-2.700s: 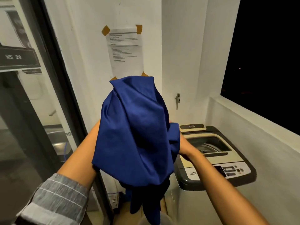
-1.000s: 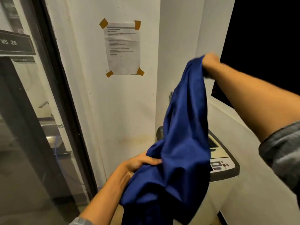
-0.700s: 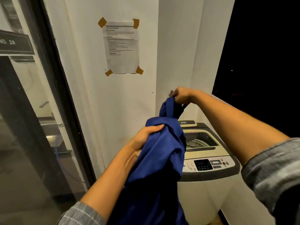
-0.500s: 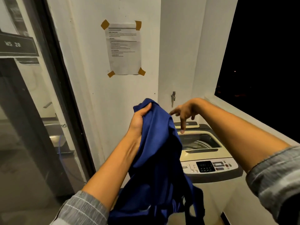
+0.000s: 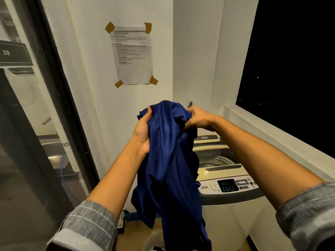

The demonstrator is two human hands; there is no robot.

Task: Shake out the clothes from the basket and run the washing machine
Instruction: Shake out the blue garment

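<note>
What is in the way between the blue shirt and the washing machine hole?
Nothing visible. Both hands, left hand and right hand, hold the blue garment up in front of the washing machine, whose top opening is uncovered.

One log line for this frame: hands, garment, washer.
left hand: grips blue garment | right hand: grips garment | washing machine: lid open

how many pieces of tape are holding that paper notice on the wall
4, one at each corner of the paper notice: top left, top right, bottom left, bottom right. None looks hidden.
</note>
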